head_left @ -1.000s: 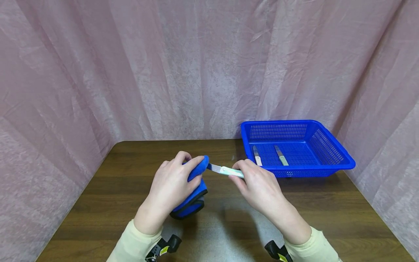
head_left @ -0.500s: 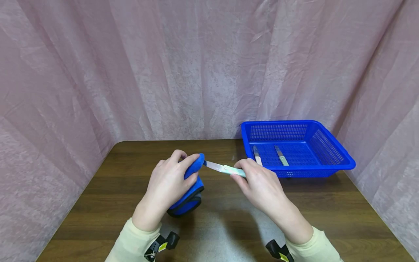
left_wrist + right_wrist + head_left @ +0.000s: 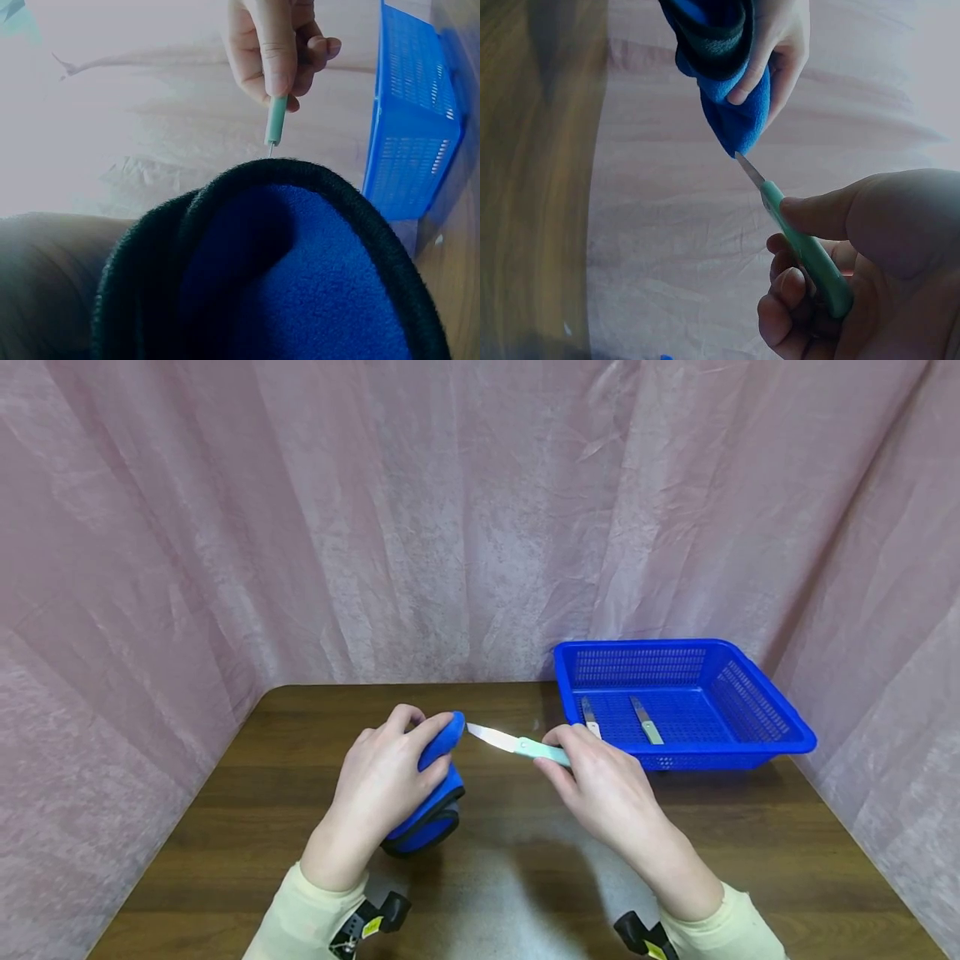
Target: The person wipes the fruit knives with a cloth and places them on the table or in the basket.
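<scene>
A folded blue cloth with black edging (image 3: 427, 814) is gripped by my left hand (image 3: 382, 781), thumb on the near side. My right hand (image 3: 600, 781) holds a small knife (image 3: 536, 749) by its pale green handle, its blade pointing left at the cloth. The blade tip is right at the cloth's upper end in the head view. From the right wrist, the green handle (image 3: 810, 259) lies between thumb and curled fingers, and the tip meets the end of the blue cloth (image 3: 739, 120). In the left wrist view the cloth's black edge (image 3: 277, 169) hides most of the blade.
A blue plastic basket (image 3: 686, 747) stands at the back right of the wooden table (image 3: 247, 827), close beyond my right hand. Inside lie a white-handled knife (image 3: 591, 718) and a green-handled knife (image 3: 647, 722). Pink curtains (image 3: 450, 527) hang behind the table.
The knife has drawn out to the right from the cloth, so more of its blade shows. My left hand and the cloth have shifted slightly left.
</scene>
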A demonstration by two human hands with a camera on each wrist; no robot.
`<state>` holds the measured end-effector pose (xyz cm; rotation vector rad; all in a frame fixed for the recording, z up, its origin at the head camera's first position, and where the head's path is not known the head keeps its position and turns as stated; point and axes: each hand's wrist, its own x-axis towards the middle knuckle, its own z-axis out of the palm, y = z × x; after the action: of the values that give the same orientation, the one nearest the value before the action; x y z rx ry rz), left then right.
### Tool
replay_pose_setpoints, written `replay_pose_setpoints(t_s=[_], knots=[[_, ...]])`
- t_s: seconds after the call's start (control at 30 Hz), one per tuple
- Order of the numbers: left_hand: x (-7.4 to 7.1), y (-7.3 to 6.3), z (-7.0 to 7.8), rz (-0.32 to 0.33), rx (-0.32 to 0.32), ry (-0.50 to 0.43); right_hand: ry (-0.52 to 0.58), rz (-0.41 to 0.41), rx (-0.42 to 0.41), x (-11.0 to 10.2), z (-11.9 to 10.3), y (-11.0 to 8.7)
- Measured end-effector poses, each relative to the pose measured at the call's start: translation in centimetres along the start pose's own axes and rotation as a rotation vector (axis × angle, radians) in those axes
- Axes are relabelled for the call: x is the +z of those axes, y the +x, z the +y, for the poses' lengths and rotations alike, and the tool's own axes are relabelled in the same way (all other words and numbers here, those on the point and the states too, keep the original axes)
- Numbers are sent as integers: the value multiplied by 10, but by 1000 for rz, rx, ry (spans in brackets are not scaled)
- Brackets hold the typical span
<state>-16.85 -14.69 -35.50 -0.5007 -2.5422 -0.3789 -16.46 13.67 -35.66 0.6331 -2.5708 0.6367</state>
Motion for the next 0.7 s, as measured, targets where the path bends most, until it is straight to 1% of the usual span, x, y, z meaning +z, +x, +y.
replay_pose_setpoints(t_s=[0.2, 0.33, 0.57, 0.7], knots=[[1, 0, 0, 18, -4, -9, -39, 3, 1, -6, 4, 2], [2, 1, 1, 26, 4, -18, -68, -4, 13, -10, 9, 3], [5, 1, 2, 38, 27, -22, -118, 2, 84, -18, 25, 6], [7, 1, 4, 31, 42, -24, -151, 2, 115, -24, 38, 5]])
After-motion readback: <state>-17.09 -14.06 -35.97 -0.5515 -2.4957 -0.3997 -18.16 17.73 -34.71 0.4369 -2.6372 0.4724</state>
